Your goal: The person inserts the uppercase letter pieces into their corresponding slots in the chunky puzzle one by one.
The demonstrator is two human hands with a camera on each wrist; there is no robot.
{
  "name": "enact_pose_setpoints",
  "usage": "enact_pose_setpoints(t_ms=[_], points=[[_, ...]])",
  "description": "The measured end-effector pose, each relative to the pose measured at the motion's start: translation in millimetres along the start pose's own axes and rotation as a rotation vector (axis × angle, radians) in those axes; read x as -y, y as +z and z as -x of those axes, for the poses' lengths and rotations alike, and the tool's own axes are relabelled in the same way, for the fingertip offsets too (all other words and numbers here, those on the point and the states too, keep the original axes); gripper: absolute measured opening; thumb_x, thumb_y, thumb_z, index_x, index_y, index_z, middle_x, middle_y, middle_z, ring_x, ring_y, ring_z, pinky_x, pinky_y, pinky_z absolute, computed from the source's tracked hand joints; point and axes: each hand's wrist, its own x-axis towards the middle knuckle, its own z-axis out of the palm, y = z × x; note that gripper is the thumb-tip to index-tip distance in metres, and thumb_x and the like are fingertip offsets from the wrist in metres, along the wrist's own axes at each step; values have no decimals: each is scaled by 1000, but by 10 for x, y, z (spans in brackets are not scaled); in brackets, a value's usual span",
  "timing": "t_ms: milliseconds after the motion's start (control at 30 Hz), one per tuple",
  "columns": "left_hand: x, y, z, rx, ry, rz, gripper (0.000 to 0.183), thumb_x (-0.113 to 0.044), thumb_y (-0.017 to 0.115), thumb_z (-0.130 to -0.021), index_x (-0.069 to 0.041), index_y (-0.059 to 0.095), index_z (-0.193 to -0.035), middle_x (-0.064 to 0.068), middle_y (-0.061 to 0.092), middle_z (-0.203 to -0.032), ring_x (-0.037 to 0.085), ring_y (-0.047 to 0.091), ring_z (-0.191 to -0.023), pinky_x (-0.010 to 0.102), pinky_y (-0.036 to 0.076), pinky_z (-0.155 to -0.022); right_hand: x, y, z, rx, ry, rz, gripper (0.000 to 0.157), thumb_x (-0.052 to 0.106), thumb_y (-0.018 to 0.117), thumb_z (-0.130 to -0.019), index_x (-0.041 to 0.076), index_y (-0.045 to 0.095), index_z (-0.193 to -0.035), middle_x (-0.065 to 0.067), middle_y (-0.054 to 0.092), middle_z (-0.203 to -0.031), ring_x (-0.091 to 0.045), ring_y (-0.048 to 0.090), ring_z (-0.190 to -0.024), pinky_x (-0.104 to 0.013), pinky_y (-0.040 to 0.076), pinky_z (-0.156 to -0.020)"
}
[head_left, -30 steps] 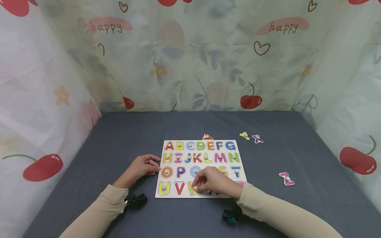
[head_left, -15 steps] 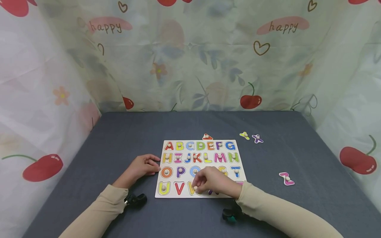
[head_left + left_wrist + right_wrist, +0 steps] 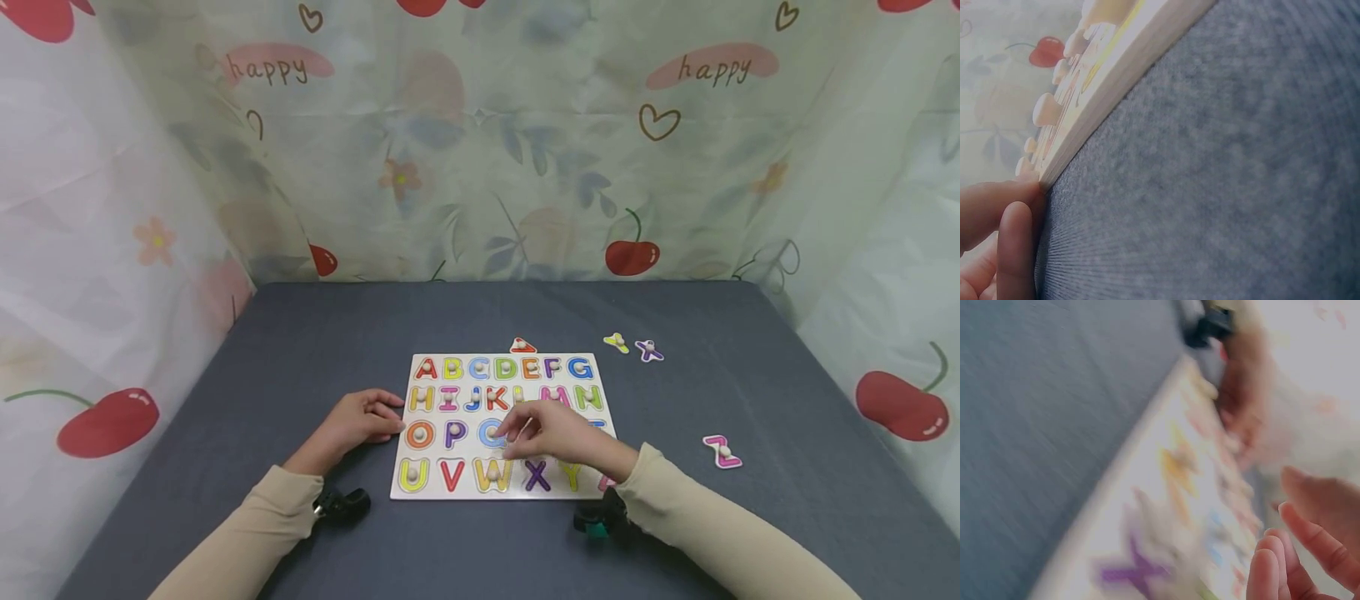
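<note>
A white alphabet puzzle board (image 3: 465,493) lies on the table, most of its letters carrying round knobs. My right hand (image 3: 553,435) hovers over the board's lower middle with nothing in it, its thumb and fingers apart, as the right wrist view also shows. Just below that hand, the yellow W piece (image 3: 483,473) sits in the bottom row, its knob visible. The printed V (image 3: 452,475) and X (image 3: 536,475) show no knobs. My left hand (image 3: 363,419) rests at the board's left edge; in the left wrist view its fingertips (image 3: 1015,219) touch the board's side.
Behind the board's far edge lies a red letter piece (image 3: 522,345). A yellow Y piece (image 3: 617,342) and a purple X piece (image 3: 649,350) lie at the back right. To the right of the board is a pink Z piece (image 3: 723,451). Patterned curtains (image 3: 480,167) surround the table.
My right hand has let go of the W piece's knob and moved up and to the right, uncovering the W and the printed X. My left hand has stayed still.
</note>
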Motion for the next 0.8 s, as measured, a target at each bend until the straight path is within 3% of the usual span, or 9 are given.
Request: enact_pose_setpoints(t_ms=[167, 300, 467, 667, 800], points=[[1, -3, -1, 8, 5, 6, 43, -11, 80, -79, 0, 61, -117, 3, 68, -81, 10, 63, -70, 24, 55, -64, -93, -491, 16, -140, 70, -39, 30, 24, 72, -88, 4, 69, -110, -5, 66, -95, -21, 59, -79, -35, 52, -74], [-1, 1, 0, 13, 3, 11, 44, -12, 80, -79, 0, 61, -117, 3, 68, -82, 10, 63, -71, 25, 55, -65, -288, -954, 46, -260, 131, -96, 41, 26, 66, -93, 0, 61, -123, -15, 63, -112, -34, 62, -99, -48, 51, -90], [-16, 9, 2, 7, -4, 7, 44, -13, 80, -79, -1, 61, -117, 4, 68, -83, 10, 63, -71, 25, 55, -65, -565, -1440, 109, -435, 241, -106, 51, 39, 60, -95, 2, 54, -130, -20, 56, -127, -37, 56, -113, -47, 49, -97], [-14, 1, 6, 14, 3, 8, 44, -12, 80, -79, 0, 61, -117, 3, 68, -83, 10, 63, -71, 25, 55, -65, -962, -1734, 154, -555, 316, -97, 64, 49, 52, -96, -2, 47, -135, -24, 50, -134, -39, 53, -120, -47, 47, -99], [-12, -7, 8, 20, 5, 11, 44, -11, 80, -79, 0, 61, -117, 3, 68, -83, 10, 63, -71, 25, 55, -65, -1206, -1814, 168, -540, 393, -58, 62, 46, 55, -96, -3, 48, -134, -26, 51, -133, -34, 57, -113, -37, 52, -92]])
